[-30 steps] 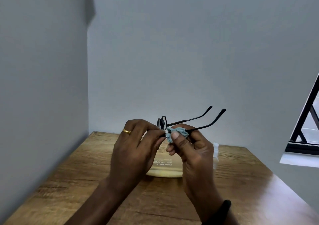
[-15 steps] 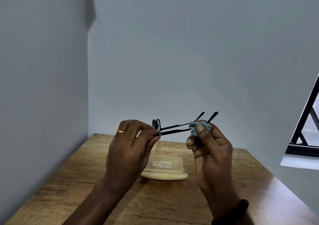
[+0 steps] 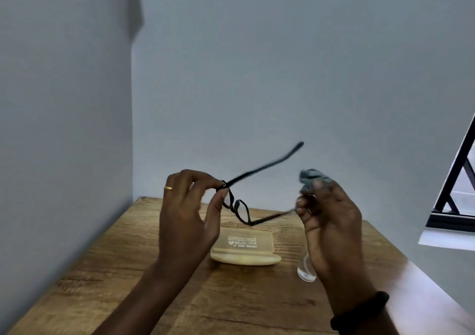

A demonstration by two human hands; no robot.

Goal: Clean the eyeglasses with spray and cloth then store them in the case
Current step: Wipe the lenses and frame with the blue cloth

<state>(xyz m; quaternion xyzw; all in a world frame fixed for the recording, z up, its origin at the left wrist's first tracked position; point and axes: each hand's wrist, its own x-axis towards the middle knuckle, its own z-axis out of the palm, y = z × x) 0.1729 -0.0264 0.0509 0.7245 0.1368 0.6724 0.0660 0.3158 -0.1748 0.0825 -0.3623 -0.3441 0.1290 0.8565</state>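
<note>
Black-framed eyeglasses (image 3: 240, 210) hang in the air above the table with both temples unfolded. My left hand (image 3: 187, 213) pinches the frame at the hinge of the upper temple. My right hand (image 3: 326, 219) holds a crumpled grey-blue cloth (image 3: 312, 179) at its fingertips, and the tip of the lower temple reaches this hand. A cream eyeglass case (image 3: 246, 248) lies on the wooden table (image 3: 128, 270) below the glasses, printed side up. A small clear spray bottle (image 3: 305, 270) shows partly behind my right hand.
Grey walls close the table on the left and at the back. A window with a black frame (image 3: 455, 193) is at the right. The table's right edge runs diagonally toward the near right.
The glasses have turned so the lenses face me and one temple points up to the right. My right hand with the cloth slid off the temple ends and moved right.
</note>
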